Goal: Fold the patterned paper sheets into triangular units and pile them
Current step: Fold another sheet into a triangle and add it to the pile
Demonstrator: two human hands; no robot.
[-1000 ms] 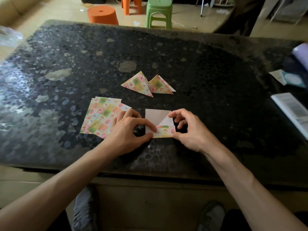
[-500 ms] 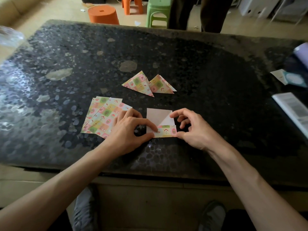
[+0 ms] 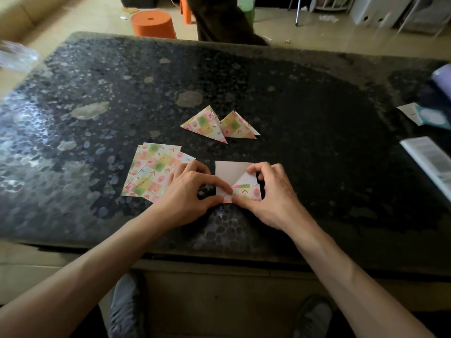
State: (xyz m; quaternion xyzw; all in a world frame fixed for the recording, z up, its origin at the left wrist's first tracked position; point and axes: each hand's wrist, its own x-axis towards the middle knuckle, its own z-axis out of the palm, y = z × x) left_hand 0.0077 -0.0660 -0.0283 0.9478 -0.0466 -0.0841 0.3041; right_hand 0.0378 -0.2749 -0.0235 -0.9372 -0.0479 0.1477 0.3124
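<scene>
Now the half-folded sheet (image 3: 233,170) lies between the grips: left grip (image 3: 188,193) pinches its near-left corner, right grip (image 3: 271,193) pinches its patterned flap, crease running sideways.

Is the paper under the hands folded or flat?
Partly folded: the sheet shows its plain back, with a patterned strip turned up along its near edge.

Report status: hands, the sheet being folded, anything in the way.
Left hand, right hand pinch sheet, near edge. Part folded, plain side up. Triangles, stack clear of it.

Both hands (image 3: 188,193) (image 3: 272,198) on half-folded sheet (image 3: 233,170)
</scene>
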